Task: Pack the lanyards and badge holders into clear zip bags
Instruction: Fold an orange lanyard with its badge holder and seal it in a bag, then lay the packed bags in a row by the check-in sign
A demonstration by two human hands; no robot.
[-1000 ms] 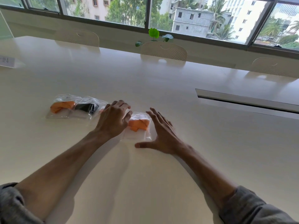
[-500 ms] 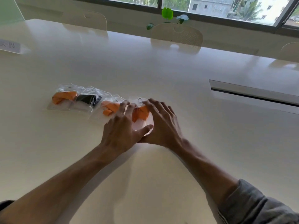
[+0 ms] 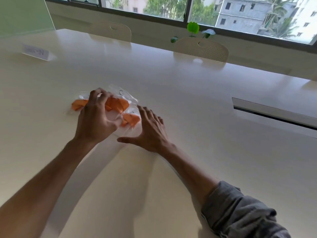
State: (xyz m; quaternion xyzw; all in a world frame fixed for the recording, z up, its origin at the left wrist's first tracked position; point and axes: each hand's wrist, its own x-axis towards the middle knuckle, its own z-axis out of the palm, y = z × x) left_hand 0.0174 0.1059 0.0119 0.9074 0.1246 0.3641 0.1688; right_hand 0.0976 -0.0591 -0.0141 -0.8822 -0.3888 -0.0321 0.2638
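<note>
Broadly, a long pale table (image 3: 188,103) fills the view, chairs (image 3: 200,48) tucked along its far edge below the window (image 3: 171,7) and a small name card (image 3: 36,52) at the left. Near the middle lies a bunched heap of clear zip bags (image 3: 127,97) with orange lanyards (image 3: 118,103) folded inside — pulled together, probably, so the packed ones can be handled as one pile. The left hand (image 3: 96,117) sits on top of the heap, fingers curled down and clamped on the plastic, likely to gather or pin it. The right hand (image 3: 151,129) lies flat just beside the bags, fingers spread and thumb out, closed on nothing — seemingly a stop against the heap sliding
</note>
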